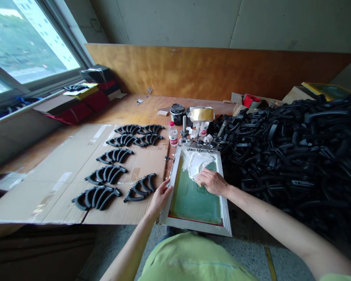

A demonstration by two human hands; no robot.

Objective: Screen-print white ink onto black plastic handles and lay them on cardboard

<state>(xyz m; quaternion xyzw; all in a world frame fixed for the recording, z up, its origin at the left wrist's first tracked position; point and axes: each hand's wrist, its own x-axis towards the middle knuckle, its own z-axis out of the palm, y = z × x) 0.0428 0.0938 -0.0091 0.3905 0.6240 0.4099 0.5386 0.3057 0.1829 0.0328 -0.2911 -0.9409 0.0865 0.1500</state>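
A screen-printing frame point(226, 203) with a green mesh and an aluminium rim lies in front of me. White ink point(196, 160) is spread over its far end. My right hand point(213, 182) is closed on a squeegee point(197, 180) that rests on the mesh at the edge of the ink. My left hand point(160, 195) grips the frame's left rim, fingers curled over it. Rows of black curved plastic handles point(105, 174) lie on flattened cardboard point(46, 183) to the left of the frame.
A big heap of black plastic handles point(295, 152) fills the right side. Behind the frame stand a small white bottle point(172, 134), a black ink pot point(177, 113) and a roll of tape point(202, 114). Windows run along the left.
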